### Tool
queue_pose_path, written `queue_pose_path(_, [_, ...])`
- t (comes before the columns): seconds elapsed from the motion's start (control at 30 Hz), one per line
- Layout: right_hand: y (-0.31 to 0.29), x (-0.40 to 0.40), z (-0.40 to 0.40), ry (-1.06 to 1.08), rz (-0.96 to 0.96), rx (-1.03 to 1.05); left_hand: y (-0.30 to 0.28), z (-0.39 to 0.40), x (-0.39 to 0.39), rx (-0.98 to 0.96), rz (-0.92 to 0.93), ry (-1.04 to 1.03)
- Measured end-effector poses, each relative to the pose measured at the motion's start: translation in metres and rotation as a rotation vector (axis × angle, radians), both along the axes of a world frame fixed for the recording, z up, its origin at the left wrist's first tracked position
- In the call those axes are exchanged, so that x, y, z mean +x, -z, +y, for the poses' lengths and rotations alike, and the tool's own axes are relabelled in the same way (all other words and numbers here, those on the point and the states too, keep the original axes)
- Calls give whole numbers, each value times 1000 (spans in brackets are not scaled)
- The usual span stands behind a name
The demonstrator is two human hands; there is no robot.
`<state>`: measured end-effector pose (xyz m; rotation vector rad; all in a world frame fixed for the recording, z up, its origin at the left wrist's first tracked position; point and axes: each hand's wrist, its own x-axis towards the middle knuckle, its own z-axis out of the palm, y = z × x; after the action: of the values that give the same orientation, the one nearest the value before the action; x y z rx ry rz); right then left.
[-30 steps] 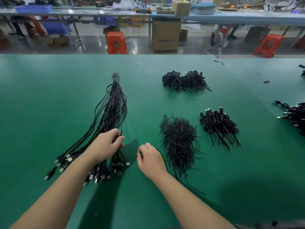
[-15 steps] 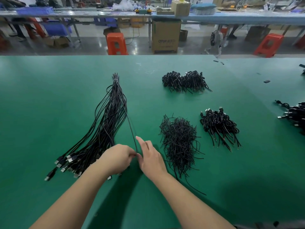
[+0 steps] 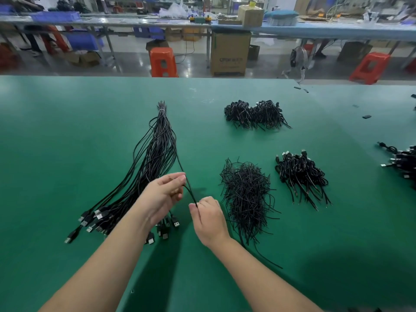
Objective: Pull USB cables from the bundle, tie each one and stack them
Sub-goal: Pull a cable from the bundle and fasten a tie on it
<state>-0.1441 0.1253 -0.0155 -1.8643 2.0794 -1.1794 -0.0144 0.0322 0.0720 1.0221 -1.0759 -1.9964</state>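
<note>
Toward the left of the green tabletop (image 3: pixel 56 143) the long bundle of black USB cables (image 3: pixel 155 158) lies tied at its far tip, plugs fanned toward the near edge, so singles can slide free. The left hand (image 3: pixel 161 197) and right hand (image 3: pixel 208 218) both pinch one thin black cable (image 3: pixel 183 172), seemingly for coiling. Rightward sit a loose heap of black twist ties (image 3: pixel 246 197) and piles of tied black cables (image 3: pixel 300 176), within reach.

Your flat green-matted workbench (image 3: pixel 67 131) is carrying a long tied bundle of black USB cables (image 3: pixel 155 158), a loose black tie-wire heap (image 3: pixel 246 199) and three piles of coiled black cables (image 3: pixel 255 113) (image 3: pixel 300 175) (image 3: pixel 403 162).
</note>
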Motion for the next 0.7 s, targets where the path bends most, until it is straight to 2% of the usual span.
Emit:
queue_pose_path(0.03, [-3,2,1,8,-31,3,5,4,-2,-3,-36,47])
queue_pose_path(0.1, [-8,6,4,-15,-58,47,14,11,-6,-149,-288,170])
queue_pose_path(0.17, [-11,9,6,-67,-91,140,16,17,-11,-273,-434,223])
queue_pose_path(0.23, [-18,12,7,-103,-191,226,9,19,-15,-283,-406,231])
queue_pose_path(0.3, [-29,13,8,-97,-376,274,0,19,-17,-220,-291,231])
queue_pose_path(0.43, [-47,17,8,-92,-924,426,-12,18,-17,-279,-231,167])
queue_pose_path(0.53, [-53,21,18,-224,-1266,517,-17,15,-15,-329,-232,56])
queue_pose_path(0.6, [-51,24,26,-320,-1333,520,-22,10,-12,-328,-209,-1])
queue_pose_path(0.7, [-50,26,30,-349,-1260,518,-35,-1,-8,-330,-172,-98])
